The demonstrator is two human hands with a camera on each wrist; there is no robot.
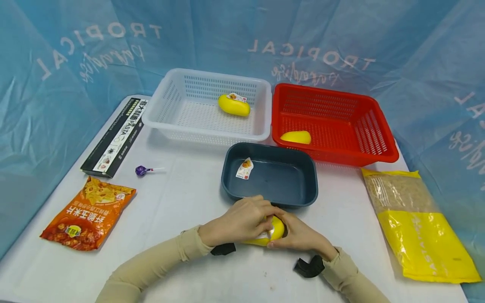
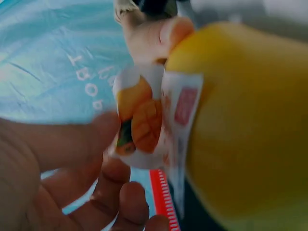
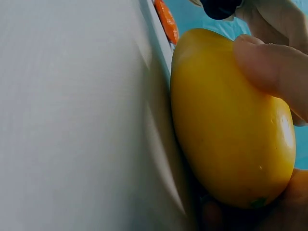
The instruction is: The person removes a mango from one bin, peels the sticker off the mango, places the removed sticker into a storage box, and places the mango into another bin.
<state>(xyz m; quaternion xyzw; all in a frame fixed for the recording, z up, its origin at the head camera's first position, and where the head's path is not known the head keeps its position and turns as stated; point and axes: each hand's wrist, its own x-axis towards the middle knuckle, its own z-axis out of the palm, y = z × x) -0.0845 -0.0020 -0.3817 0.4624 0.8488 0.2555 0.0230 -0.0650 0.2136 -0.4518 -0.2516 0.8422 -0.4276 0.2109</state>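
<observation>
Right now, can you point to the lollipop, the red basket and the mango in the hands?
lollipop (image 1: 141, 170), head view, on its purple wrapped head.
red basket (image 1: 382, 158), head view, on its front right rim.
mango (image 1: 278, 227), head view, on the yellow skin showing between the hands.

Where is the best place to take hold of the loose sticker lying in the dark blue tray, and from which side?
Probably pinch the sticker at its raised upper edge, coming from above: the blue tray walls block a side approach.

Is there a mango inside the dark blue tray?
No, the dark blue tray holds only a peeled-off sticker; mangoes lie in the other baskets.
</observation>
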